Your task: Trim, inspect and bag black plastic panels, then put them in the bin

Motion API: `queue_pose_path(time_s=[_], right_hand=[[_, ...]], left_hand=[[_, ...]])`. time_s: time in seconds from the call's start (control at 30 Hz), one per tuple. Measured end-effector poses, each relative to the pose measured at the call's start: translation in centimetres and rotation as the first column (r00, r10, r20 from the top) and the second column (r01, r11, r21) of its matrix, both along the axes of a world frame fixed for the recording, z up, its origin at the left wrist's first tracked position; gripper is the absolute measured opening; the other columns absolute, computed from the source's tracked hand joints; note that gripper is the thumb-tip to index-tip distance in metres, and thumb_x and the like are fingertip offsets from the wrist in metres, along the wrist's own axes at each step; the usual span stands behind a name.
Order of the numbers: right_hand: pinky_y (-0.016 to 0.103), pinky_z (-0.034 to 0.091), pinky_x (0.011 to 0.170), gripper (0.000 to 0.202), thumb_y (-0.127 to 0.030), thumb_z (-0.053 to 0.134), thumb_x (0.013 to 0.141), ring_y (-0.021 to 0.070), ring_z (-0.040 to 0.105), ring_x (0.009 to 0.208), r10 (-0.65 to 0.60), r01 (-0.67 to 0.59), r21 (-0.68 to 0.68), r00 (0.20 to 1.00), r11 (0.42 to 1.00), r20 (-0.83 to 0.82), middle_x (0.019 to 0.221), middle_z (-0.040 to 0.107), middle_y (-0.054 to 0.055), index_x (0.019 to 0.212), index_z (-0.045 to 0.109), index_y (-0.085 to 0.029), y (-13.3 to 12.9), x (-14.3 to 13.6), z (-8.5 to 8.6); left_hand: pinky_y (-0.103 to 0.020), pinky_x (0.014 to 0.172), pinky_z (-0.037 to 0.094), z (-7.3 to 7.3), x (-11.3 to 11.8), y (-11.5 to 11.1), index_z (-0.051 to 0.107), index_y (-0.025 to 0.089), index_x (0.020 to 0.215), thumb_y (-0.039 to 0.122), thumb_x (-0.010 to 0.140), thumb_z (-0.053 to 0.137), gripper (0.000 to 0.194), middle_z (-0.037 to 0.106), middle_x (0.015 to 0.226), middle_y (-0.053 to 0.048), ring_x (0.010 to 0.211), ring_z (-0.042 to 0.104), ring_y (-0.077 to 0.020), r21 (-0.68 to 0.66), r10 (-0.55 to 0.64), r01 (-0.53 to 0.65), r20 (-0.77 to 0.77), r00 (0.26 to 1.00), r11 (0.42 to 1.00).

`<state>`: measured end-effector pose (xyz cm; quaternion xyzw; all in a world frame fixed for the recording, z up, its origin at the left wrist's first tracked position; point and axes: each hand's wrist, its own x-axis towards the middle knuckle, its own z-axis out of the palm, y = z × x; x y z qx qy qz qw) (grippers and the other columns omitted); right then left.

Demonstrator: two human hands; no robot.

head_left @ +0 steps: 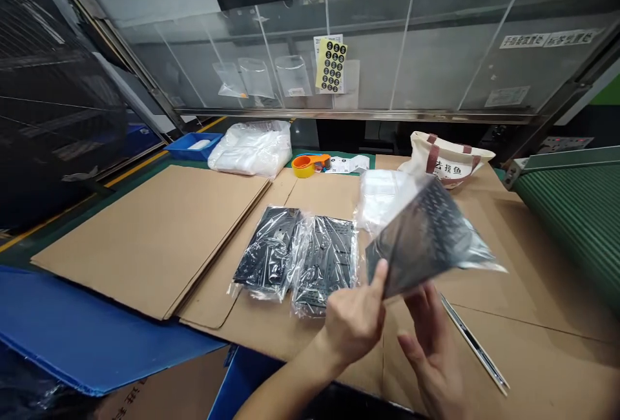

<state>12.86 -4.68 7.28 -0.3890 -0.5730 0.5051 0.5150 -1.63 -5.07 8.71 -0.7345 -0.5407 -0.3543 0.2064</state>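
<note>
In the head view a flat black panel in a clear plastic bag (411, 239) is held up, tilted and blurred by motion. My left hand (356, 320) grips its near left corner, one digit laid along the face and the other fingers curled. Beneath the near edge is my right hand (433, 349), thumb and fingers apart; its fingertips are partly hidden by the panel, so I cannot tell if they touch it. Left of the hands lie two more bagged black panels, one farther left (271, 249) and one nearer (327, 262), side by side on cardboard.
A metal rail-like strip (475, 346) lies at right. Behind are clear bags (382, 194), an orange tape dispenser (310, 163), a white plastic bundle (254, 148), a blue tray (194, 145) and a cloth bag (445, 158). Stacked cardboard (155, 232) is left, a green ribbed conveyor (576, 213) right.
</note>
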Motion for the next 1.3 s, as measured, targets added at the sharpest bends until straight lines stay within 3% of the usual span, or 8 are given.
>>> queue_pose_path(time_s=[0.2,0.33,0.43,0.57,0.7,0.87,1.1,1.3], right_hand=[[0.031,0.052,0.085,0.044,-0.053,0.073,0.071,0.0225,0.066,0.093,-0.204,0.195,-0.280,0.979,0.940,-0.005,0.101,0.072,0.006,0.102,0.065,-0.022,2.4,-1.7,0.7],[0.032,0.053,0.084,0.053,-0.053,0.076,0.068,0.0225,0.067,0.094,-0.047,-0.039,-0.467,0.984,0.884,-0.170,0.102,0.073,0.007,0.107,0.064,-0.020,4.4,-3.4,0.4],[0.032,0.054,0.079,0.054,-0.051,0.076,0.071,0.0208,0.068,0.085,0.130,-0.271,-0.475,0.942,0.837,-0.308,0.098,0.074,0.007,0.112,0.064,-0.018,5.5,-6.0,-0.2],[0.033,0.054,0.071,0.057,-0.061,0.067,0.074,0.0209,0.068,0.075,0.305,-0.355,-0.388,0.934,0.850,-0.187,0.084,0.073,0.007,0.109,0.066,-0.016,6.5,-9.5,-1.8],[0.037,0.052,0.076,0.044,-0.056,0.074,0.066,0.0212,0.063,0.069,0.220,-0.202,-0.334,0.975,0.921,0.019,0.067,0.067,0.003,0.091,0.072,-0.019,7.2,-10.1,-3.4],[0.042,0.045,0.097,0.055,-0.050,0.079,0.062,0.0270,0.061,0.103,0.068,-0.031,-0.311,0.991,0.950,0.112,0.109,0.067,0.009,0.107,0.069,-0.020,7.2,-8.3,-4.3],[0.039,0.050,0.094,0.058,-0.042,0.082,0.065,0.0245,0.068,0.099,0.222,-0.411,-0.615,0.905,0.673,-0.363,0.107,0.072,0.010,0.113,0.062,-0.016,6.7,-8.9,-2.7],[0.041,0.050,0.092,0.056,-0.037,0.085,0.060,0.0270,0.070,0.093,0.315,-0.477,-0.637,0.879,0.606,-0.359,0.096,0.074,0.011,0.106,0.064,-0.013,6.8,-8.1,-2.6]], left_hand=[[-0.030,0.041,0.039,0.2,0.9,-1.2,0.044,-0.002,0.133,0.019,0.096,0.040,0.042,0.061,0.062,-0.002,0.047,0.052,-0.0155,-0.146,-0.136,0.135,-0.001,0.991,0.980],[-0.029,0.057,0.051,1.6,-2.1,-2.5,0.051,0.009,0.128,0.018,0.095,0.044,0.035,0.066,0.076,-0.006,0.064,0.061,-0.0172,-0.109,-0.069,0.088,0.160,0.985,0.990],[-0.039,0.093,0.052,1.5,-5.6,-2.2,0.048,0.018,0.133,0.020,0.095,0.045,0.038,0.064,0.116,-0.013,0.109,0.061,-0.0222,-0.216,0.155,-0.080,0.360,0.920,0.973],[-0.050,0.113,0.035,-1.4,-9.6,-0.4,0.034,0.019,0.145,0.038,0.096,0.042,0.053,0.039,0.150,-0.015,0.140,0.035,-0.0270,-0.562,0.398,-0.073,0.481,0.782,0.824],[-0.052,0.117,0.021,-4.8,-11.3,0.7,0.022,0.018,0.151,0.048,0.094,0.043,0.067,0.019,0.159,-0.016,0.146,0.017,-0.0281,-0.681,0.427,0.064,0.526,0.736,0.729],[-0.051,0.119,0.015,-6.1,-11.3,1.0,0.012,0.015,0.153,0.051,0.093,0.041,0.076,0.011,0.160,-0.017,0.147,0.010,-0.0274,-0.688,0.453,0.124,0.591,0.668,0.715],[-0.051,0.118,0.020,-5.8,-10.7,0.9,0.016,0.014,0.151,0.050,0.092,0.042,0.074,0.020,0.158,-0.018,0.146,0.017,-0.0281,-0.682,0.487,0.164,0.650,0.583,0.713],[-0.048,0.118,0.021,-5.9,-9.1,-0.6,0.026,0.017,0.146,0.054,0.086,0.054,0.075,0.023,0.158,-0.016,0.146,0.021,-0.0281,-0.574,0.486,0.184,0.793,0.367,0.798]])
